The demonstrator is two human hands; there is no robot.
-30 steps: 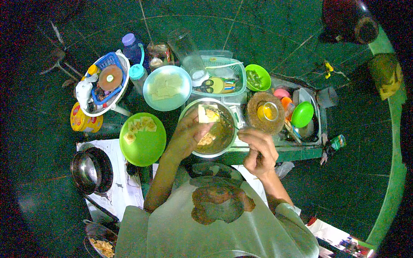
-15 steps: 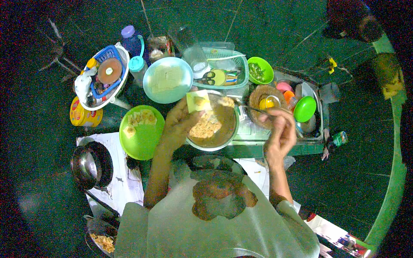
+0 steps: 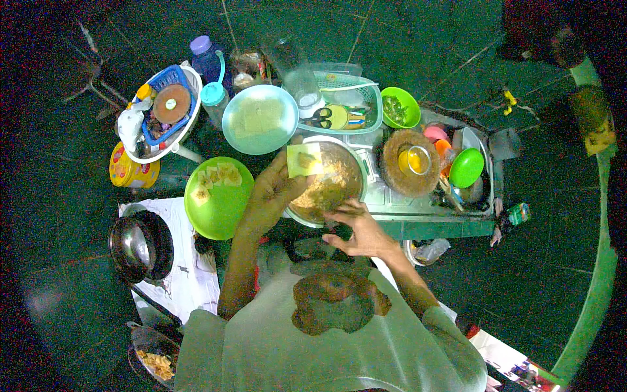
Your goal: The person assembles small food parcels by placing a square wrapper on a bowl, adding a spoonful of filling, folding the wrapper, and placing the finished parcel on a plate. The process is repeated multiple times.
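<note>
Square wrapper (image 3: pixel 305 161), thin and pale with a darker patch near its middle, is above the left part of a round bowl (image 3: pixel 354 163) holding crumbly tan food. The left hand's (image 3: pixel 275 193) grip pinches one edge of it between thumb and fingers. The right hand (image 3: pixel 359 232) is at the bowl's near rim with its fingers bent; whether its grip closes on anything, I cannot tell.

Beneath, the bench (image 3: pixel 431 230) shows a green front edge and carries a shiny, metallic-looking tray (image 3: pixel 392 212) to the right, crowded with coloured dishes at its far end. A light blue plate (image 3: pixel 287 117) stands beyond the bowl to the left, and a lime-green plate (image 3: pixel 219 215) with small filled pieces is nearer the left forearm.

Around the bench spreads a dark green tiled floor (image 3: pixel 542 261) crossed by pale lines. At left, a dark pan (image 3: pixel 134 248) rests on a white sheet (image 3: pixel 189 261). The room's edges fade into grainy shadow.
</note>
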